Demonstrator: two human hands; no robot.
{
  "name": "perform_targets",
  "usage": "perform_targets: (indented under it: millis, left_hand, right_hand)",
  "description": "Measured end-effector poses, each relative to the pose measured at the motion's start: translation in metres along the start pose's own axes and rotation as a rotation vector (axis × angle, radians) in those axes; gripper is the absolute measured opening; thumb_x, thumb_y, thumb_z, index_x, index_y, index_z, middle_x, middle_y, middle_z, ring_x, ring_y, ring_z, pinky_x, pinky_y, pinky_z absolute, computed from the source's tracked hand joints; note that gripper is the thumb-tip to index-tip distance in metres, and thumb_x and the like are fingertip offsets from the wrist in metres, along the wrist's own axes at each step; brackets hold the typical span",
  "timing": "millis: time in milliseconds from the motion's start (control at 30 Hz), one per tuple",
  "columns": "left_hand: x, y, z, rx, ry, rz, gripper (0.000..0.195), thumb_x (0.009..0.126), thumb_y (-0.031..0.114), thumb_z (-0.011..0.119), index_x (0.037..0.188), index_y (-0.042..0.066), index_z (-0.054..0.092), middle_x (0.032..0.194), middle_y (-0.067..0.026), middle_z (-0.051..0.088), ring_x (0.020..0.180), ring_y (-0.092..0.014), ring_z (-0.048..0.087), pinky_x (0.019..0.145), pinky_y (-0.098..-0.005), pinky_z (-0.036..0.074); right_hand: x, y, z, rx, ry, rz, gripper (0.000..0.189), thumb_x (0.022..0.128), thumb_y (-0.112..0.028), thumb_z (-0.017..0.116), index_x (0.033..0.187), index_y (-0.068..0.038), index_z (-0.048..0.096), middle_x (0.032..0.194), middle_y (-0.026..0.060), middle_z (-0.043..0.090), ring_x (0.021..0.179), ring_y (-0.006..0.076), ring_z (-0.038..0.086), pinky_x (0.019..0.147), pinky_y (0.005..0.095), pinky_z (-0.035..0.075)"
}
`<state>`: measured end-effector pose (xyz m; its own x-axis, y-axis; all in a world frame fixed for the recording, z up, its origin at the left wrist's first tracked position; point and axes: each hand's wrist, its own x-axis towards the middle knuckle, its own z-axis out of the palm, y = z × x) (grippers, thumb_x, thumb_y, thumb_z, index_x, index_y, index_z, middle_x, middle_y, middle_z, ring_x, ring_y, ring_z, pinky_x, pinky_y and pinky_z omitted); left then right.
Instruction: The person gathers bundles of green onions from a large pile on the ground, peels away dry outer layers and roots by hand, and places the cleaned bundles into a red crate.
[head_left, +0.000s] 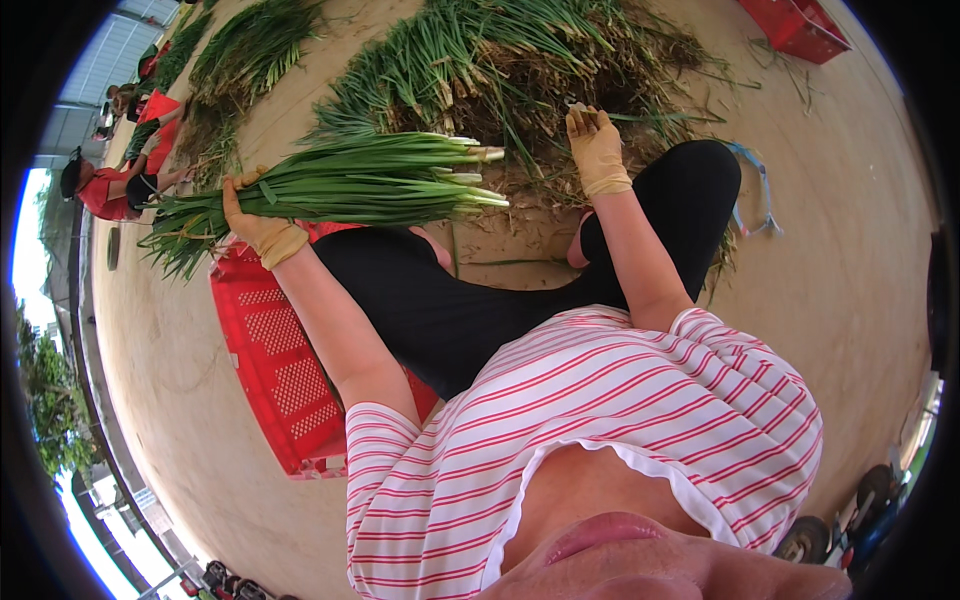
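My left hand (259, 221), in a tan rubber glove, grips a bunch of long green allium stalks (360, 180) around its leafy part. The pale cut ends point to the right, and the leaf tips hang past my wrist on the left. My right hand (598, 150), gloved alike, is raised near the root side of a big heap of the same stalks (480, 60). Its fingers are curled, with something small and pale at the tips; whether it is held is unclear. Brown roots and dry husks (525, 180) lie between my feet.
A red plastic crate (274, 352) stands by my left thigh, another red crate (802, 30) at far right. A blue strap (761, 187) lies on the concrete floor beside my right knee. More stalk piles (255, 45) and a seated person in red (109, 191) are at left.
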<state>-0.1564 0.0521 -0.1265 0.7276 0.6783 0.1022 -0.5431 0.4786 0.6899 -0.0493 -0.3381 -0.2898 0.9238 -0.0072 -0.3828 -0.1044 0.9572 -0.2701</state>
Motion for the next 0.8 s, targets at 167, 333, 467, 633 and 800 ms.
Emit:
perform_targets:
  millis: [167, 333, 467, 633, 800]
  left_hand:
    - [0.003, -0.003, -0.004, -0.01, 0.043, -0.038, 0.02, 0.083, 0.022, 0.052, 0.067, 0.009, 0.05, 0.067, -0.0068, 0.055, 0.07, -0.023, 0.054, 0.073, -0.0377, 0.046]
    - [-0.004, 0.002, 0.002, -0.016, 0.008, -0.005, 0.02, 0.083, 0.023, 0.052, 0.068, 0.01, 0.049, 0.069, -0.0062, 0.055, 0.07, -0.022, 0.053, 0.073, -0.0365, 0.045]
    - [-0.006, -0.004, 0.008, 0.03, 0.025, -0.024, 0.02, 0.083, 0.023, 0.052, 0.069, 0.009, 0.05, 0.069, -0.0056, 0.054, 0.07, -0.021, 0.053, 0.073, -0.0358, 0.045]
    - [-0.002, 0.003, -0.003, 0.009, 0.035, -0.017, 0.021, 0.083, 0.024, 0.053, 0.068, 0.009, 0.051, 0.069, -0.0058, 0.054, 0.071, -0.022, 0.053, 0.074, -0.0367, 0.045]
    - [0.004, 0.004, -0.009, 0.027, 0.013, 0.037, 0.02, 0.082, 0.023, 0.054, 0.069, 0.009, 0.052, 0.07, -0.0059, 0.055, 0.072, -0.022, 0.053, 0.074, -0.0367, 0.045]
  right_hand:
    - [-0.038, 0.028, 0.007, -0.856, -0.273, 0.035, 0.034, 0.085, -0.024, 0.057, 0.113, -0.005, 0.055, 0.115, 0.0082, 0.053, 0.101, 0.0192, 0.052, 0.081, 0.0317, 0.044]
    - [-0.062, 0.063, 0.043, -1.293, -0.757, -0.16, 0.032, 0.077, -0.019, 0.066, 0.106, -0.008, 0.06, 0.099, 0.0075, 0.06, 0.092, 0.0183, 0.057, 0.077, 0.0292, 0.045]
    - [-0.048, 0.079, 0.033, -1.456, -0.69, -0.374, 0.02, 0.079, -0.017, 0.063, 0.094, -0.004, 0.063, 0.087, 0.0074, 0.062, 0.074, 0.019, 0.059, 0.068, 0.0299, 0.046]
    - [-0.029, 0.063, 0.018, -1.11, -0.353, -0.399, 0.014, 0.086, -0.014, 0.054, 0.084, -0.001, 0.06, 0.069, 0.0045, 0.057, 0.058, 0.0107, 0.046, 0.055, 0.0255, 0.041]
    - [-0.005, 0.034, -0.013, -0.585, 0.187, -0.221, 0.028, 0.087, -0.026, 0.054, 0.078, 0.0, 0.059, 0.065, 0.0065, 0.055, 0.048, 0.0112, 0.044, 0.048, 0.0262, 0.039]
